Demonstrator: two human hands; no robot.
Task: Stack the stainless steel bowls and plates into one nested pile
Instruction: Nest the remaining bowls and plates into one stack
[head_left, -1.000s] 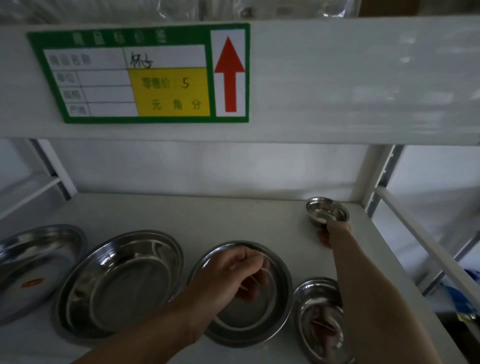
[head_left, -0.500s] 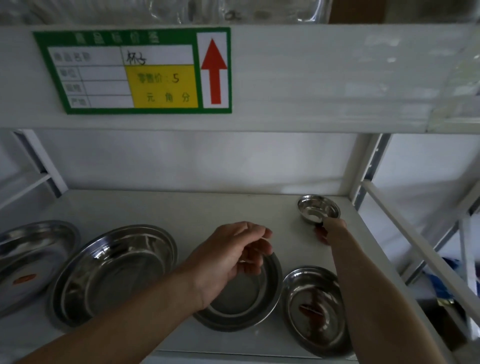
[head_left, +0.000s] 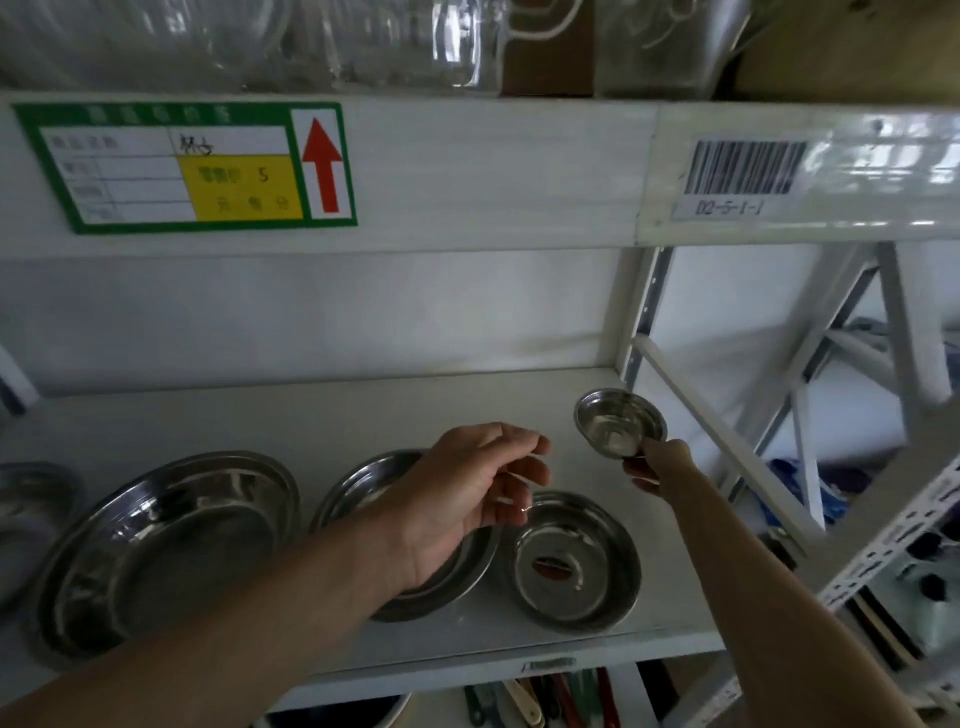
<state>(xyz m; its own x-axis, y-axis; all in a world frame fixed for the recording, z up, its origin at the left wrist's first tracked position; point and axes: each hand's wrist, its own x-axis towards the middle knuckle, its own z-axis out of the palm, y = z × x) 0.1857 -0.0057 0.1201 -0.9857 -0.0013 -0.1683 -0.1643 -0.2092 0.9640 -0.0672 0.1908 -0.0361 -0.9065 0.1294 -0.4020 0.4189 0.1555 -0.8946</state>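
My right hand (head_left: 657, 467) grips the near rim of a small steel bowl (head_left: 618, 423), which is tilted and lifted off the shelf at the back right. Below it a small steel dish (head_left: 574, 561) with a red sticker sits near the shelf's front edge. My left hand (head_left: 478, 493) hovers with curled fingers and nothing in it over a medium steel plate (head_left: 363, 488), hiding part of it. A large steel plate (head_left: 161, 545) lies to the left, and the edge of another plate (head_left: 31, 499) shows at the far left.
The white shelf board (head_left: 311, 415) has a back wall and a metal upright (head_left: 644, 312) at its right end. An upper shelf beam with a green price label (head_left: 187, 166) and a barcode tag (head_left: 743, 171) hangs overhead. Glassware stands above it.
My right hand has lifted the small bowl off the shelf and tilted it. My left hand rose from the medium plate and drifted right. The view shifted right.
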